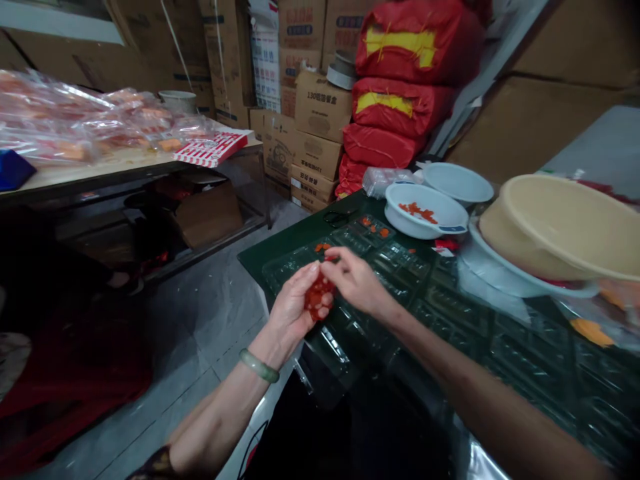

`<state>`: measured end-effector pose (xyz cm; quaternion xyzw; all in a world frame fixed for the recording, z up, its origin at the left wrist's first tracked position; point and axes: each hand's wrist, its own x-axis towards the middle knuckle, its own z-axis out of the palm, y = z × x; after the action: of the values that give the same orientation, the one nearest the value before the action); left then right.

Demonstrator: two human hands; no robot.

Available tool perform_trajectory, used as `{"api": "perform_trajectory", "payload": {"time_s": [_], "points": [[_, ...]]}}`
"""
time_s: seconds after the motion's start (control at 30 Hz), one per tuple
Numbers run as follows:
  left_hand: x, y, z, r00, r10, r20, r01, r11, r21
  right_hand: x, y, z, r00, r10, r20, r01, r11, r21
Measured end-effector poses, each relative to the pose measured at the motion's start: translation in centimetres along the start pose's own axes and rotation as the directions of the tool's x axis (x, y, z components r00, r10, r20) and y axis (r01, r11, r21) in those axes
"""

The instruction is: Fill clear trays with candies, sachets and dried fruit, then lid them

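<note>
My left hand (pixel 295 310) is curled around a wet-looking red-orange clump of small pieces (pixel 319 297), with a jade bangle (pixel 259 365) on its wrist. My right hand (pixel 356 280) reaches in from the right, its pinched fingertips at the top of the clump. Whether those fingertips hold a piece is hidden. Both hands are above stacked clear plastic trays (pixel 395 267) on a dark green table top (pixel 270 250). A white bowl (pixel 395 220) with orange pieces inside stands beyond the hands.
A second white bowl (pixel 457 183) and a beige basin on a white basin (pixel 560 223) sit at the right. Red sacks (pixel 395 107) and cardboard boxes (pixel 320 143) are stacked behind. A far table holds plastic bags of orange food (pixel 80 123).
</note>
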<state>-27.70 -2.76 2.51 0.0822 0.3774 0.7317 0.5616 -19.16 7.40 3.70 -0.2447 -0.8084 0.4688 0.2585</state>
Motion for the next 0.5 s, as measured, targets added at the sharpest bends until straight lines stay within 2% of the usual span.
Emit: {"api": "perform_trajectory", "payload": {"time_s": [0.07, 0.1, 0.13, 0.17, 0.2, 0.23, 0.27, 0.3, 0.33, 0.4, 0.47, 0.5], "points": [[0.8, -0.5, 1.7, 0.998, 0.058, -0.005, -0.056, 0.973, 0.225, -1.4, -0.3, 0.4, 0.998, 0.066, -0.016, -0.062, 0.983, 0.174], [1.3, -0.8, 2.6, 0.991, 0.133, 0.012, -0.129, 0.926, 0.354, -1.6, -0.2, 0.5, 0.989, 0.134, -0.062, -0.111, 0.953, 0.283], [1.8, -1.0, 3.5, 0.969, 0.238, 0.062, -0.238, 0.843, 0.483, -1.5, 0.0, 0.4, 0.97, 0.212, -0.121, -0.146, 0.901, 0.408], [2.5, -1.2, 4.3, 0.922, 0.358, 0.148, -0.372, 0.713, 0.595, -1.2, 0.2, 0.0, 0.939, 0.293, -0.182, -0.153, 0.827, 0.541], [3.1, -1.4, 5.2, 0.847, 0.466, 0.258, -0.503, 0.542, 0.674, -0.7, 0.4, -0.5, 0.901, 0.365, -0.234, -0.125, 0.735, 0.666], [3.8, -1.5, 5.9, 0.753, 0.546, 0.367, -0.605, 0.353, 0.714, -0.2, 0.5, -1.1, 0.862, 0.424, -0.277, -0.066, 0.636, 0.769], [4.5, -1.6, 6.6, 0.66, 0.593, 0.46, -0.667, 0.181, 0.723, 0.3, 0.5, -1.9, 0.83, 0.47, -0.3, 0.003, 0.534, 0.845], [5.1, -1.8, 7.3, 0.586, 0.614, 0.529, -0.698, 0.051, 0.714, 0.8, 0.5, -2.6, 0.808, 0.507, -0.301, 0.063, 0.433, 0.899], [5.6, -1.9, 7.9, 0.535, 0.62, 0.574, -0.716, -0.027, 0.697, 1.2, 0.6, -3.3, 0.795, 0.539, -0.277, 0.098, 0.337, 0.936], [6.4, -2.3, 9.1, 0.482, 0.617, 0.622, -0.756, -0.066, 0.651, 1.7, 0.8, -4.5, 0.794, 0.581, -0.178, 0.095, 0.17, 0.981], [6.9, -2.9, 10.2, 0.454, 0.608, 0.651, -0.806, -0.033, 0.592, 1.9, 1.4, -5.2, 0.816, 0.569, -0.1, 0.081, 0.057, 0.995], [7.1, -3.2, 10.7, 0.454, 0.606, 0.653, -0.824, 0.006, 0.566, 1.9, 1.8, -5.4, 0.832, 0.547, -0.094, 0.095, 0.027, 0.995]]}}
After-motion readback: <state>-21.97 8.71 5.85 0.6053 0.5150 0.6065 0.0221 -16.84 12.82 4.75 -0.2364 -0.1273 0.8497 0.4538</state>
